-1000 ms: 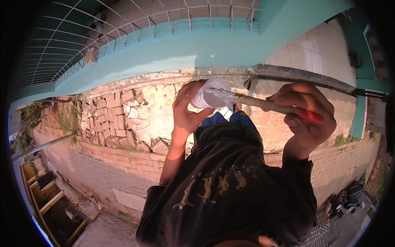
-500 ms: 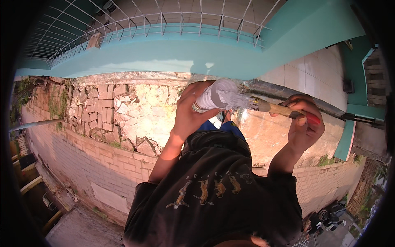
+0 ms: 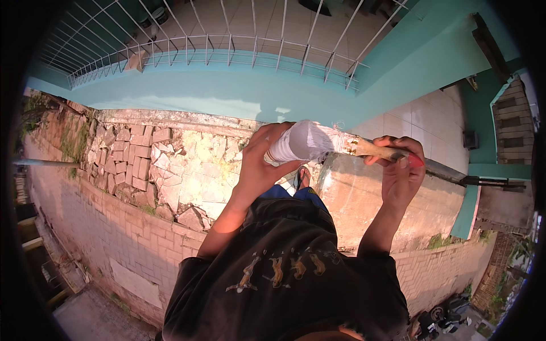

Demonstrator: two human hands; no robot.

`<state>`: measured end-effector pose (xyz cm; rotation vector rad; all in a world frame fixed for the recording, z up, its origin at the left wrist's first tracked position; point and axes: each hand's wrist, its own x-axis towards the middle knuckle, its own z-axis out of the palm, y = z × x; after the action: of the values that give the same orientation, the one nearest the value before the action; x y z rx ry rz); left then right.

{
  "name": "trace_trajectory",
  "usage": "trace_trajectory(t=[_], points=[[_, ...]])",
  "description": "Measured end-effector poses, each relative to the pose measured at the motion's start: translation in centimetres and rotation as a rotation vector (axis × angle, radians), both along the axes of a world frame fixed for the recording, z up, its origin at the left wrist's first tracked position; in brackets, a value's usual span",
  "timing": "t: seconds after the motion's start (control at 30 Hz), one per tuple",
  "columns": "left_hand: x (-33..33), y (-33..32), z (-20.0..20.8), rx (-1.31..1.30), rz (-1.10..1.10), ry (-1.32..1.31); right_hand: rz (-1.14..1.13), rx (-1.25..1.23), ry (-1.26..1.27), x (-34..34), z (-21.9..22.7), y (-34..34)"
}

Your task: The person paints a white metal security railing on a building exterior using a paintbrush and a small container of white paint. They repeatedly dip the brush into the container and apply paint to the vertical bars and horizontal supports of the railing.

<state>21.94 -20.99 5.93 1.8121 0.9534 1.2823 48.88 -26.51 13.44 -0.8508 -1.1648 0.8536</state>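
While left hand (image 3: 259, 153) curls fingers round white tub (image 3: 281, 149) | right hand (image 3: 398, 170) pinches brush (image 3: 355, 146) | bristles (image 3: 332, 141) look coated, not clear yet

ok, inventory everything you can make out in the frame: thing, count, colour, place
cup: 1, whitish, centre, tilted
paintbrush: 1, brown with red handle end, bristles at the cup's mouth
wall: 1, teal, top
wire grille: 1, grey, above wall
broken stones: many, reddish-grey, left
paving: 1 stretch, pinkish, lower left
pipe: 1, grey, far left
motorbike: at least 1, dark, lower right
shirt: 1, black, bottom
sandalled foot: 1, dark sandal, below cup
left hand: 1, bare, around cup
right hand: 1, bare, gripping paintbrush
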Motion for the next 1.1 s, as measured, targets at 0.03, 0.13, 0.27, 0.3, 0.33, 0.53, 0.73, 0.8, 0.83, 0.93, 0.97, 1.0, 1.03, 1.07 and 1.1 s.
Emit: trace_trajectory(t=[0.03,0.13,0.27,0.3,0.33,0.53,0.73,0.8,0.83,0.93,0.97,1.0,1.03,1.07,1.1], points=[[0.0,0.1,0.3,0.010,0.003,0.008,-0.009,0.007,0.008,0.3,-0.1,0.0],[0.0,0.2,0.2,0.027,0.014,0.045,-0.026,0.037,0.058,0.6,0.1,-0.2],[0.3,0.3,0.9,0.033,0.001,0.038,-0.031,0.045,0.095,0.3,0.3,0.2],[0.3,0.3,0.9,0.031,-0.007,0.040,-0.019,0.040,0.122,0.3,0.0,0.2],[0.4,0.3,0.8,0.038,-0.010,0.039,-0.006,0.034,0.150,0.3,-0.3,0.3],[0.6,0.3,1.1,0.059,-0.010,0.033,0.065,-0.091,0.373,-0.1,-1.3,0.8],[0.4,0.2,1.4,0.051,-0.001,0.028,0.055,-0.197,0.405,-0.6,-0.8,0.8],[0.4,0.2,1.7,0.040,0.003,0.030,0.043,-0.178,0.417,-0.4,-1.0,0.8],[0.4,0.2,1.6,0.042,0.009,0.027,0.038,-0.147,0.442,-0.5,-0.9,0.6],[0.6,0.4,1.5,0.039,0.018,0.015,-0.005,-0.143,0.434,-0.9,-0.7,0.6],[0.6,0.2,1.6,0.025,0.018,0.011,-0.026,-0.154,0.419,-1.2,-0.6,0.4],[0.7,0.3,1.8,0.024,0.019,-0.001,-0.026,-0.169,0.428,-1.4,-0.5,0.4],[1.1,0.7,2.0,0.038,0.023,0.000,-0.031,-0.158,0.430,-1.2,-0.2,0.4],[1.0,0.6,2.5,0.035,0.016,0.013,-0.038,-0.146,0.431,-1.1,0.1,0.3],[1.1,0.8,2.7,0.044,0.001,0.019,-0.032,-0.125,0.453,-1.1,0.3,0.5]])
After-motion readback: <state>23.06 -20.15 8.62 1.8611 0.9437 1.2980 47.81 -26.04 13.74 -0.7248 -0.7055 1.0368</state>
